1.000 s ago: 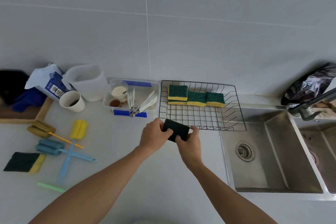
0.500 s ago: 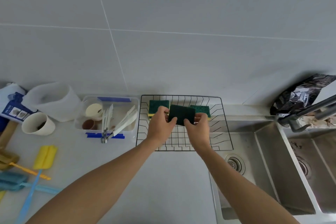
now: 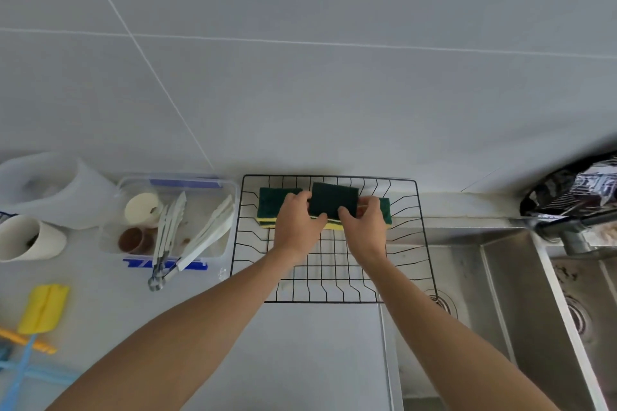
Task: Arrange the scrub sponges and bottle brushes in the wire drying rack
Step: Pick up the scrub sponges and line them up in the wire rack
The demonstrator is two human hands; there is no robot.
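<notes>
- I am working over the wire drying rack (image 3: 421, 243), and I am placing everything else against it; it is sitting on the counter with its right part reaching over the sink (image 3: 500, 294)
- I am holding a dark green scrub sponge (image 3: 334, 198) above the rack's back row: my left hand (image 3: 298, 227) is pinching its left end and my right hand (image 3: 365, 227) is pinching its right end, fingers curled on it
- To seat it well, I am judging that I should be keeping it level, lining its edges up with the sponges below, and lowering it flat so the stack is not leaning
- The rack is already holding a row of green and yellow sponges (image 3: 272, 203) along its back wall; its front part is showing bare wire
- Left of the rack, a clear plastic tub (image 3: 213, 253) is holding white tongs (image 3: 207, 237), a pale cup and a brown one
- Further left of the rack, a translucent jug (image 3: 66, 197) and a white cup (image 3: 30, 240) are standing; I cannot tell their contents
- Far left of the rack, a yellow bottle brush (image 3: 43, 309) is lying on the counter, not yet racked
</notes>
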